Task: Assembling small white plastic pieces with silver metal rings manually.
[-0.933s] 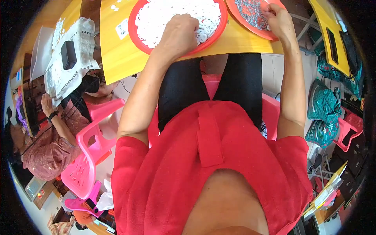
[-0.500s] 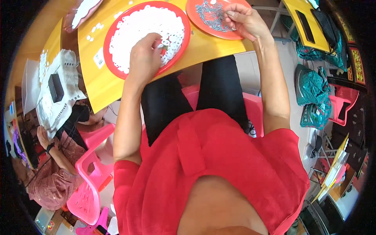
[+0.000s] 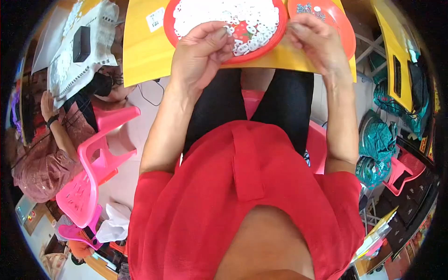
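Note:
A round red tray point(image 3: 169, 24) on the yellow table holds a heap of small white plastic pieces with holes point(image 3: 254, 37). Over its near left side, my left hand point(image 3: 200, 53) is closed in a pinch, with one small white piece point(image 3: 229, 31) at the fingertips. My right hand point(image 3: 319, 44) hovers between the tray and an orange-red plate point(image 3: 343, 35), thumb and fingers pinched together. What they hold is too small and blurred to make out. Grey metal nails or screws point(image 3: 310, 10) and a white disc point(image 3: 318, 9) lie on that plate.
The yellow table point(image 3: 144, 51) ends just before my lap; a white label point(image 3: 155, 19) lies on it. At the left, another person's hand point(image 3: 48, 105) rests by a white sack point(image 3: 100, 32) bearing a black block point(image 3: 81, 44). Pink chairs point(image 3: 81, 196) and green bags point(image 3: 375, 135) stand around.
My left hand has lifted out of the white pieces, one now in its fingertips. My right hand has come away from the metal pieces toward the left hand. The view has shifted.

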`<move>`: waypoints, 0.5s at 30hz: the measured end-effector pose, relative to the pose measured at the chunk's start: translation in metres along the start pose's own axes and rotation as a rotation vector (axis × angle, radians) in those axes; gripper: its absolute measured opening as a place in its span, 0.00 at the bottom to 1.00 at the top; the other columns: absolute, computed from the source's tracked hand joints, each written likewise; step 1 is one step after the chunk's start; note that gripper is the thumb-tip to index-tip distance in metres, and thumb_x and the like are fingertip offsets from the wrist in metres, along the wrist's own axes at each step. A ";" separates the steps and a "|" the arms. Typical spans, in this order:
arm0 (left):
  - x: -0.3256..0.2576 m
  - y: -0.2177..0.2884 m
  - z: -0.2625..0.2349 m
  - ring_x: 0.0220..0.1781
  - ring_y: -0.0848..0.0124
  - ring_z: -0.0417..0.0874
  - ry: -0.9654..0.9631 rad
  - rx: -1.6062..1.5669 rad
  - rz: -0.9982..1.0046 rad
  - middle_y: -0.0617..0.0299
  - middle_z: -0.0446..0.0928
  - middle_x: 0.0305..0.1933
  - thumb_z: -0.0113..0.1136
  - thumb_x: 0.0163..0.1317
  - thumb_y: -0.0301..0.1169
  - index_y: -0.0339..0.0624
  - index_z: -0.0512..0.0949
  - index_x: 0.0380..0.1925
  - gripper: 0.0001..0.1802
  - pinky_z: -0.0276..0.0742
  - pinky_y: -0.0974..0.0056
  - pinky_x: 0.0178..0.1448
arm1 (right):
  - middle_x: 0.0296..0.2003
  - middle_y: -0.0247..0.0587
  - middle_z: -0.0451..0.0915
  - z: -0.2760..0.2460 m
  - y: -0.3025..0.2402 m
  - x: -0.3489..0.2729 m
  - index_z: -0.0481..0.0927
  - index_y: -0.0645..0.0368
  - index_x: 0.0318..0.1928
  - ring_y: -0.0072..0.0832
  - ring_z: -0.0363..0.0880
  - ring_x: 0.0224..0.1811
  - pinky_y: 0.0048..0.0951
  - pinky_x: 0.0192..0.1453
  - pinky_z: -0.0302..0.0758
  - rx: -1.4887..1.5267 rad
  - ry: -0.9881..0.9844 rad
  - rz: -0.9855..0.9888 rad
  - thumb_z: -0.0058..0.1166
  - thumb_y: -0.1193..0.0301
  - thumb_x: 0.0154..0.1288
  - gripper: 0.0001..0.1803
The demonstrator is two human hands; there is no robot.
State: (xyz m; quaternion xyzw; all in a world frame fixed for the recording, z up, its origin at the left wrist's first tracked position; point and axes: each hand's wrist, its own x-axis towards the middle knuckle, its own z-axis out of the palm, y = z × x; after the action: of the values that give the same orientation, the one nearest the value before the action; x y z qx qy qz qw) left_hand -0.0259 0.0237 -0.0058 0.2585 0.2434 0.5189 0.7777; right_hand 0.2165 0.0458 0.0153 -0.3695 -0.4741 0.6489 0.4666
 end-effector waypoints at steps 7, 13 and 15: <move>-0.010 -0.010 0.009 0.29 0.73 0.77 0.066 0.128 0.046 0.57 0.77 0.31 0.53 0.55 0.20 0.32 0.74 0.38 0.10 0.72 0.72 0.31 | 0.26 0.34 0.76 0.065 0.019 -0.003 0.76 0.66 0.34 0.17 0.72 0.25 0.16 0.30 0.69 -0.047 -0.035 0.035 0.52 0.73 0.57 0.08; -0.015 -0.014 0.016 0.28 0.74 0.77 0.058 0.192 0.113 0.57 0.77 0.29 0.54 0.54 0.20 0.32 0.75 0.36 0.08 0.72 0.74 0.30 | 0.29 0.40 0.77 0.072 0.017 -0.011 0.74 0.69 0.36 0.25 0.77 0.29 0.22 0.36 0.76 0.186 -0.039 0.156 0.49 0.74 0.60 0.09; -0.016 -0.015 0.019 0.28 0.75 0.77 0.067 0.187 0.121 0.57 0.77 0.29 0.54 0.54 0.20 0.32 0.75 0.36 0.08 0.72 0.75 0.29 | 0.29 0.42 0.78 0.071 0.019 -0.012 0.74 0.69 0.37 0.27 0.78 0.30 0.24 0.37 0.77 0.193 -0.044 0.153 0.48 0.74 0.60 0.09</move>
State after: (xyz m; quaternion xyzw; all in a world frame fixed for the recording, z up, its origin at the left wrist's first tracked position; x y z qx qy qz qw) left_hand -0.0086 0.0010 0.0006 0.3268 0.3007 0.5482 0.7087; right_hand 0.1497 0.0135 0.0170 -0.3438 -0.3900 0.7332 0.4383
